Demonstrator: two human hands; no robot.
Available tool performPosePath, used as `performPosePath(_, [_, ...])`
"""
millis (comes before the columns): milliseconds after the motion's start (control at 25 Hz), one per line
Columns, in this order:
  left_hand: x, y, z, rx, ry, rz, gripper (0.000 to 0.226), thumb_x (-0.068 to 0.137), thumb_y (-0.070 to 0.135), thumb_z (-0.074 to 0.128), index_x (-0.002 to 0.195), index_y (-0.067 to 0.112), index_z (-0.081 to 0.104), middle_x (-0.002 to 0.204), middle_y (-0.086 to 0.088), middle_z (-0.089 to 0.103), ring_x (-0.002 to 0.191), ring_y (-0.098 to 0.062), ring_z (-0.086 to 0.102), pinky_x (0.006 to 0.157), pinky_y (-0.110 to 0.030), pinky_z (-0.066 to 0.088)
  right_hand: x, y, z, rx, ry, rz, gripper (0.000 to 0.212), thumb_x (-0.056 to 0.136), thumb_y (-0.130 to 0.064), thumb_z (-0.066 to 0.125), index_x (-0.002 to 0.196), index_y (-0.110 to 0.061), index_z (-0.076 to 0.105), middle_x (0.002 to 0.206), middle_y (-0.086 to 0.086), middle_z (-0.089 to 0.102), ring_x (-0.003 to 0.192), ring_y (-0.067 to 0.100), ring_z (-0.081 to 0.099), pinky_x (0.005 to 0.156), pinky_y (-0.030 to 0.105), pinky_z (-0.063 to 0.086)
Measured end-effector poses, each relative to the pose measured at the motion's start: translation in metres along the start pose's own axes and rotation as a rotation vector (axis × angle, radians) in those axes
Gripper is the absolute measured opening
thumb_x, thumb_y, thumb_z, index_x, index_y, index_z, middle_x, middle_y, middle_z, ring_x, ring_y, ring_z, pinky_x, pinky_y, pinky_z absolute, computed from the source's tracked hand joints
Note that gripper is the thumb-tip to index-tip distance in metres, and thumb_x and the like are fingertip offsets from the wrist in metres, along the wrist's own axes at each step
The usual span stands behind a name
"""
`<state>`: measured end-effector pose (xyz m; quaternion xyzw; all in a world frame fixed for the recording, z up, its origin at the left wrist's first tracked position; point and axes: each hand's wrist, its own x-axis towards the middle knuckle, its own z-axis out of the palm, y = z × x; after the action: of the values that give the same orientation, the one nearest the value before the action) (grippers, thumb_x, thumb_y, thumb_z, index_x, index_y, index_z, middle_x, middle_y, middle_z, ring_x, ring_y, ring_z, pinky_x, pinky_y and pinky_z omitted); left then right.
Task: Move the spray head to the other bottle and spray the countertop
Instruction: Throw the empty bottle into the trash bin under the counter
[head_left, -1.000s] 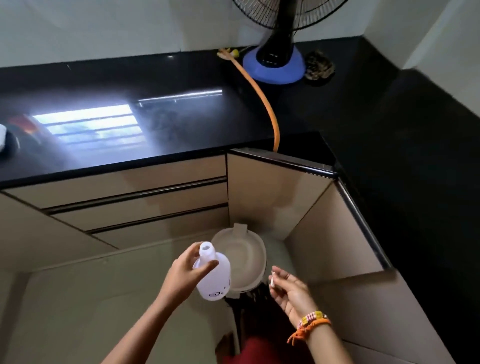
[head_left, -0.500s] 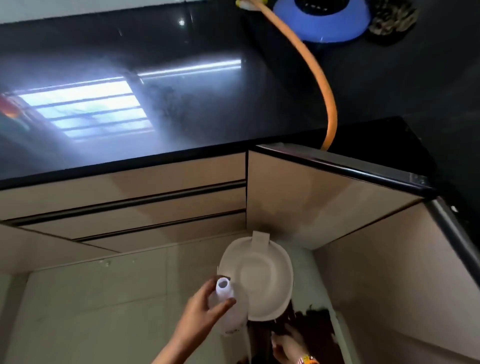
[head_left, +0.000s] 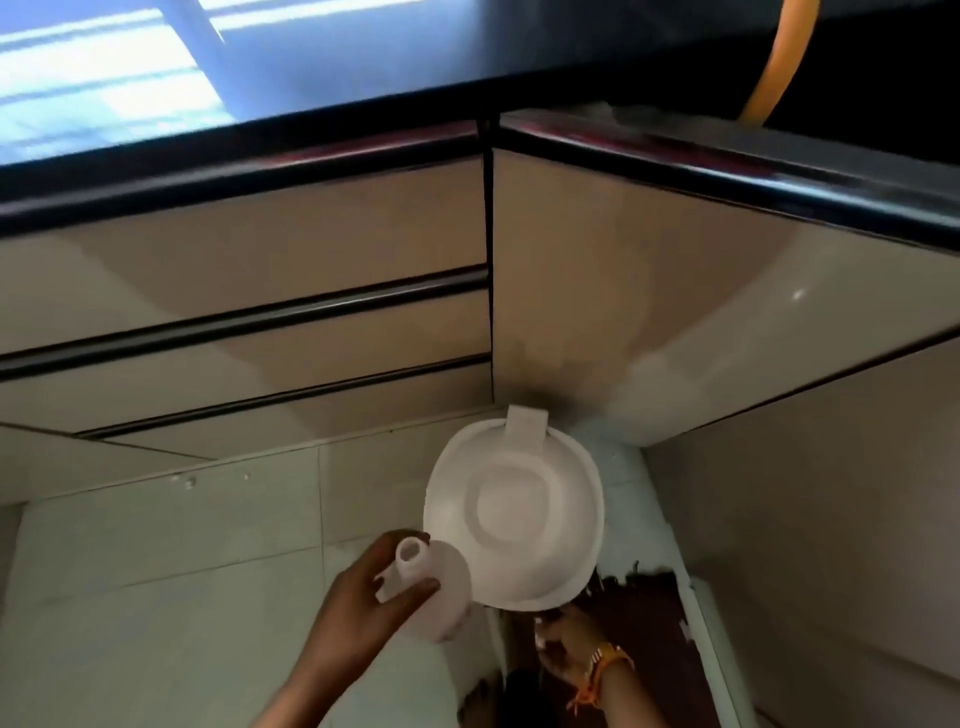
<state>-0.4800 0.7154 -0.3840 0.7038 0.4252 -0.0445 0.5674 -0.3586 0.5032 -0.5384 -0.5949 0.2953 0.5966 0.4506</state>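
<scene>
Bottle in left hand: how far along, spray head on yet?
Done: nothing finished shows. The bottle has an open neck, no spray head on it. In hand: the left hand grips the bottle by the neck, beside a white bin lid. The right hand is low and partly hidden; what it holds is unclear. Left: fit the head, then spray the countertop.

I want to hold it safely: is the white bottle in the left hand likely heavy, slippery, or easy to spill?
The bottle looks like thin translucent plastic, so probably light and a little squeezable. The left hand grips it with thumb and fingers near the neck, so it seems easy to hold. Its mouth is open, without a cap, so contents might spill if tilted.
</scene>
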Motion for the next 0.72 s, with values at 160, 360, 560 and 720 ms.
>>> performPosePath(160, [-0.024,0.002,-0.019,0.119,-0.256,0.017,0.038,0.070,0.034,0.076,0.105,0.040,0.064,0.108,0.020,0.068,0.105,0.001,0.060,0.095,-0.028,0.046,-0.058,-0.036,0.005,0.001,-0.029,-0.128,0.036,0.084,0.014,0.052,0.106,-0.013,0.061,0.070,0.007,0.059,0.050,0.012,0.056,0.045,0.021,0.045])
performPosePath(360, [0.000,0.000,0.023,0.090,-0.239,-0.083,0.041,0.063,0.040,0.076,0.101,0.047,0.062,0.105,0.027,0.066,0.103,0.006,0.057,0.086,-0.017,0.045,-0.095,-0.100,0.028,-0.046,0.035,-0.597,0.028,0.085,0.001,0.064,0.096,-0.025,0.066,0.078,-0.002,0.064,0.071,0.015,0.056,0.056,0.024,0.046])
performPosePath(560, [0.059,0.009,0.074,0.019,-0.061,-0.039,0.034,0.076,0.022,0.073,0.103,0.032,0.056,0.108,0.010,0.062,0.099,-0.011,0.055,0.071,-0.019,0.043,-0.077,-0.142,0.039,-0.484,0.206,-0.715,0.013,0.087,-0.008,0.057,0.082,-0.012,0.068,0.078,0.003,0.066,0.080,0.026,0.060,0.071,0.033,0.049])
performPosePath(720, [0.083,0.006,0.083,0.020,-0.075,-0.050,0.039,0.080,0.011,0.069,0.110,0.027,0.050,0.113,0.003,0.060,0.106,-0.012,0.055,0.078,-0.019,0.038,-0.086,-0.154,0.034,-0.237,0.138,-0.470,0.027,0.086,0.006,0.046,0.088,-0.015,0.063,0.088,0.001,0.061,0.094,0.024,0.054,0.072,0.034,0.048])
